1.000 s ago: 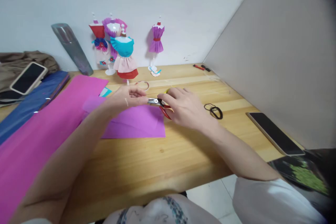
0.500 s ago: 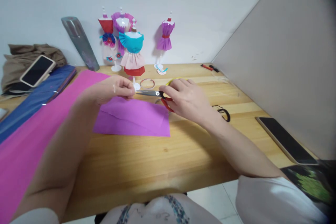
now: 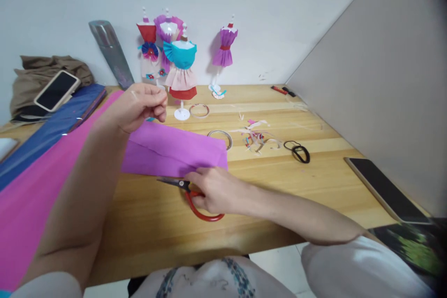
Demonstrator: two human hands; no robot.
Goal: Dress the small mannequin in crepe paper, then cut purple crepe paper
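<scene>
My left hand (image 3: 145, 107) is raised above the purple paper (image 3: 157, 146), fingertips pinched together; whatever they hold is hidden or too small to make out. My right hand (image 3: 221, 191) grips the red handles of a pair of scissors (image 3: 200, 216) low over the tabletop. The dark blades point left, just in front of the purple sheet's near edge, and look closed. Beneath my left forearm runs a long pink sheet (image 3: 63, 181).
Small dress forms in paper dresses (image 3: 183, 58) stand by the wall. A tape roll (image 3: 220, 138), paper scraps (image 3: 256, 137) and a black hair tie (image 3: 301, 153) lie right of centre. Phones (image 3: 384, 188) and a blue folder (image 3: 45, 130) flank the work area.
My right hand has brought the scissors down and toward me, away from my left fingertips. My left hand has moved slightly left and up. The scraps behind the right hand are uncovered.
</scene>
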